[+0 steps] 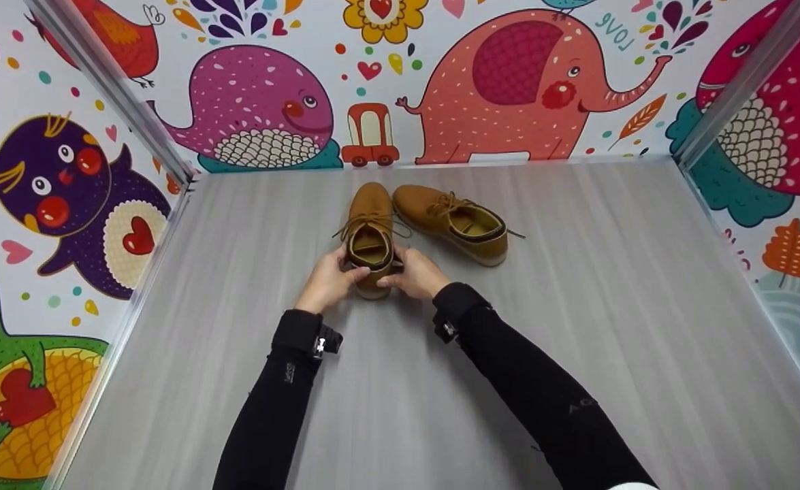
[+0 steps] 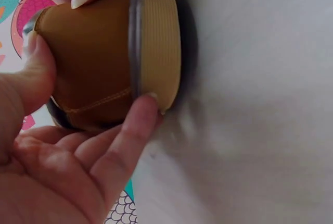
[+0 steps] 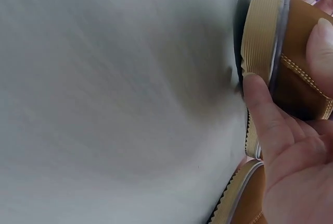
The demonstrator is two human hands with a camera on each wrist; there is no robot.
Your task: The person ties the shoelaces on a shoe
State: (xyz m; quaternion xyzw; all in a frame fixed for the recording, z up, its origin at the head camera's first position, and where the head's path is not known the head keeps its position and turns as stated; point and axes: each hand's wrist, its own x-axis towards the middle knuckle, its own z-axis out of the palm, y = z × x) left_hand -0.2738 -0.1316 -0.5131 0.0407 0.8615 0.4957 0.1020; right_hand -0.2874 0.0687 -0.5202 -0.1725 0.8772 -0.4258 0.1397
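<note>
A tan lace-up shoe (image 1: pixel 372 197) points away from me in the head view, its laces loose. My left hand (image 1: pixel 329 280) grips the heel end from the left, thumb on the back of the heel. From the right, my right hand (image 1: pixel 419 273) holds the same heel, its thumb on the back too. In the left wrist view the brown heel (image 2: pixel 93 52) and ridged beige sole show between the hands. The right wrist view has a fingertip at the sole edge (image 3: pixel 260 31). The matching shoe (image 1: pixel 427 204) lies angled to the right, heel toward the lower right.
Grey wood-look floor (image 1: pixel 577 306) lies under the shoes. A wall (image 1: pixel 386 68) printed with cartoon animals stands behind, with printed side panels (image 1: pixel 80 177) at left and right. Metal posts (image 1: pixel 740 88) mark the corners.
</note>
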